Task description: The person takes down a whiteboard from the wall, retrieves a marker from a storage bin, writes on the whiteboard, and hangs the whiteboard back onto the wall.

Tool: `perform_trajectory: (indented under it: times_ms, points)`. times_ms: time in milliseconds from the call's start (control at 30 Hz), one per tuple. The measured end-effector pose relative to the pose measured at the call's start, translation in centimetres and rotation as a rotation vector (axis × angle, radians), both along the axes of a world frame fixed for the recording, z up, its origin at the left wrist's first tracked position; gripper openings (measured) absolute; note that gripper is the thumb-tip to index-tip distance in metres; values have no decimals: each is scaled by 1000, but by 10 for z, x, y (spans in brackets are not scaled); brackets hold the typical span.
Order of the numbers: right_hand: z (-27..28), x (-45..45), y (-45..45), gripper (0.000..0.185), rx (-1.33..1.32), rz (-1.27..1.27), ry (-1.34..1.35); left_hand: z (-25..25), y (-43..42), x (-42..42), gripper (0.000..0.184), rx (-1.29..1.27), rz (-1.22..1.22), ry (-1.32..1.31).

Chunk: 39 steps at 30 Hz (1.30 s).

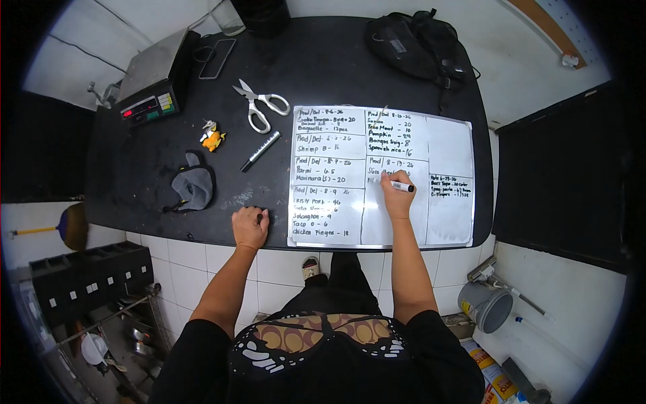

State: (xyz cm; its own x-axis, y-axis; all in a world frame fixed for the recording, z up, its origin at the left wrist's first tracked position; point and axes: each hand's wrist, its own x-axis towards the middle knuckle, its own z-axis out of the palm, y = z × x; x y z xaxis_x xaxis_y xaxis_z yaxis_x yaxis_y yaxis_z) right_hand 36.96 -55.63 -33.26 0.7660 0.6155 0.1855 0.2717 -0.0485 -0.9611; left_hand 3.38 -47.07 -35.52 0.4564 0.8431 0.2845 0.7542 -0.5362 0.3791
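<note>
A whiteboard (pixel 330 148) with black handwriting and ruled boxes lies flat on the black table. My right hand (pixel 397 195) is closed around a white marker (pixel 402 186) over the board's middle column, below the words under "Prod / 8-13-26". My left hand (pixel 250 227) rests at the table's front edge, left of the board, its fingers curled around a small dark object, perhaps a marker cap. Another marker (pixel 260 151), white and black, lies left of the board, near white-handled scissors (pixel 259 111).
On the black table (pixel 323 60) are a scale (pixel 151 74) and a phone (pixel 217 59) at the back left, an orange and white trinket (pixel 212 137), a grey cap-like item (pixel 194 185) and a black backpack (pixel 420 47) at the back right. A grey bucket (pixel 486 308) stands on the floor.
</note>
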Motion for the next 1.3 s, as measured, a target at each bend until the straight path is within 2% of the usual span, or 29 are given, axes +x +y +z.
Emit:
perform_trajectory:
  times_ms: [100, 200, 600, 1100, 1300]
  points:
    - [1, 1, 0, 24, -108, 8, -109, 0, -1, 0, 22, 11, 0, 5]
    - [-8, 4, 0, 24, -70, -45, -123, 0, -1, 0, 22, 8, -1, 21]
    - [3, 4, -3, 24, -94, 48, -110, -1, 1, 0, 17, 39, -14, 32]
    - [-6, 7, -6, 28, -104, -23, -109, 1, -1, 0, 18, -16, -3, 36]
    - [-8, 14, -9, 25, -64, -88, -65, -1, 0, 0, 17, 47, -3, 30]
